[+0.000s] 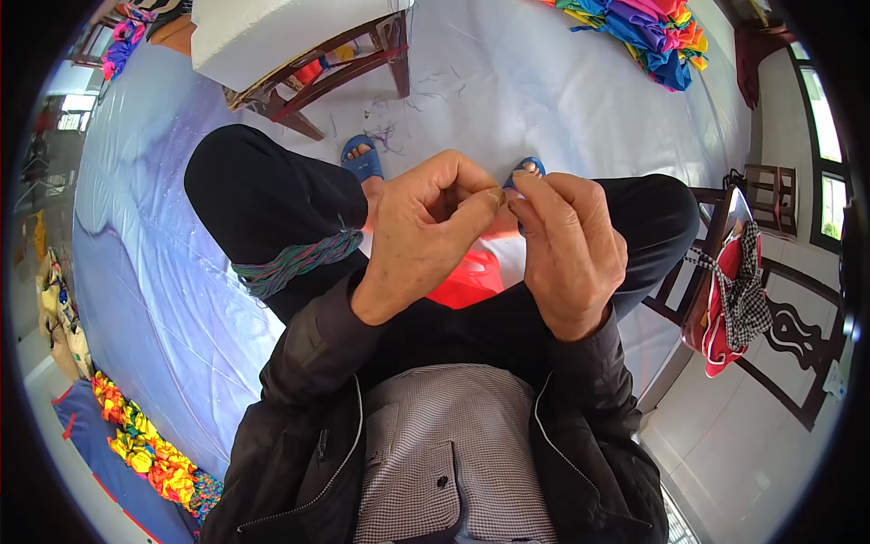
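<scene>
My left hand and my right hand meet above my lap, fingertips almost touching. On each one the thumb and fingers are pinched together. Whatever lies between the fingertips is too small or too hidden to name. A bundle of multicoloured threads, mostly green and purple, lies across my left thigh, close to the left forearm. Below my hands, between my legs, is a bright red piece of something, partly covered by my hands and legs.
Ahead to the left stands a wooden stool with a white block-like top. Thread scraps litter the pale floor sheet. Colourful fabric is heaped at the far right. On my right, a wooden chair stands near a checked cloth.
</scene>
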A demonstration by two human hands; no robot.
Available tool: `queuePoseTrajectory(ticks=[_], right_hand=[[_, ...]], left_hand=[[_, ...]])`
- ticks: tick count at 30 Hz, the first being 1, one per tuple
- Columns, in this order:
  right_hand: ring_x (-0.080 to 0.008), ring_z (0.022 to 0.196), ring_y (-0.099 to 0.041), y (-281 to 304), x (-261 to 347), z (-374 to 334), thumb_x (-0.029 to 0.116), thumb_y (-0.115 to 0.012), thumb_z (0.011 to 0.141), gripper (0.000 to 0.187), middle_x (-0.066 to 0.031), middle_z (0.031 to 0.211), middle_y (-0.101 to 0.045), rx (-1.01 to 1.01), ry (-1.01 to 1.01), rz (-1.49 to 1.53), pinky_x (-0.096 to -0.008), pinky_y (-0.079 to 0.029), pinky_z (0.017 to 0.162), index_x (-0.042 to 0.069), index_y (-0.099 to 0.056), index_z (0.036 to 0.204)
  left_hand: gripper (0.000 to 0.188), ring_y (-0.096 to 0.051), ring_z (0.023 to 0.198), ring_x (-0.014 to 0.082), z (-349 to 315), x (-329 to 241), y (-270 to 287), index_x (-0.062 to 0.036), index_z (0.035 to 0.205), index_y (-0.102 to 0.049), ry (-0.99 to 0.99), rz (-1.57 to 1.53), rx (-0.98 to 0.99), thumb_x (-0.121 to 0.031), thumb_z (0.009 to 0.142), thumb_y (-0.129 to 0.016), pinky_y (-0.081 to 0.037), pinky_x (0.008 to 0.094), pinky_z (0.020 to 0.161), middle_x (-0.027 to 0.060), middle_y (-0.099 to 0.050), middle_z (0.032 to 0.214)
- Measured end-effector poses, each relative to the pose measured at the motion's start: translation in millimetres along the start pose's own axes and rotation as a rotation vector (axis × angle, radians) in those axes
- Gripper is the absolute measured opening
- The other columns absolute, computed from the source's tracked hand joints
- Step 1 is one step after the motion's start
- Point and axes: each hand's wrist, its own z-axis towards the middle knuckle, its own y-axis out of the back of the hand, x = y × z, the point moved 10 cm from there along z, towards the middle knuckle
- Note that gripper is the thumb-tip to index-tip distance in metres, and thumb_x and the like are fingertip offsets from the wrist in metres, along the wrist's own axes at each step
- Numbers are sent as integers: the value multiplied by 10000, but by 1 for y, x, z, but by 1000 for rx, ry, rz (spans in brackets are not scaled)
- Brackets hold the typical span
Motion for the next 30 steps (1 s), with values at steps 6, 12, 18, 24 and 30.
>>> queuePoseTrajectory(ticks=[6, 12, 18, 24, 30], right_hand=[[-244, 695, -653, -4, -1, -4, -109, -773, 698, 323, -112, 909, -610, 19, 53, -19, -333, -560, 643, -19, -712, 1001], [-230, 683, -646, -2, -6, -4, -129, -744, 725, 264, -110, 888, -605, 40, 19, -9, -329, -554, 630, -15, -702, 959], [-176, 616, -611, -4, -29, -5, -106, -724, 834, 155, -80, 777, -597, 149, -276, 259, -286, -492, 554, -31, -712, 969], [-79, 493, -396, -59, -63, -65, 25, -693, 970, 121, 25, 634, -481, 151, -1208, 1529, -240, -307, 467, -62, -716, 1051], [-46, 478, -266, -71, -53, -64, 62, -672, 1004, 181, 60, 623, -406, 23, -1187, 1858, -245, -232, 448, -64, -708, 1128]], left_hand=[[28, -563, 744, 18, -1, 2, -1, 25, 983, -680, -9, 8, 18, 36, 965, -662, -451, 188, 664, -14, -661, 860], [24, -583, 762, 29, -2, -1, -6, 28, 979, -686, -37, 115, 41, 37, 965, -669, -472, 195, 688, -14, -668, 860], [43, -579, 739, 28, 1, -6, 0, 24, 982, -704, -145, 302, 13, 43, 953, -681, -463, 194, 671, -8, -664, 831], [124, -572, 652, 73, -1, -15, -12, 0, 1008, -721, -357, 488, 23, 46, 894, -738, -438, 243, 599, 26, -627, 761], [205, -540, 577, 153, -15, -32, -31, -38, 1001, -730, -612, 729, -14, 40, 820, -784, -386, 301, 543, 39, -582, 732]])
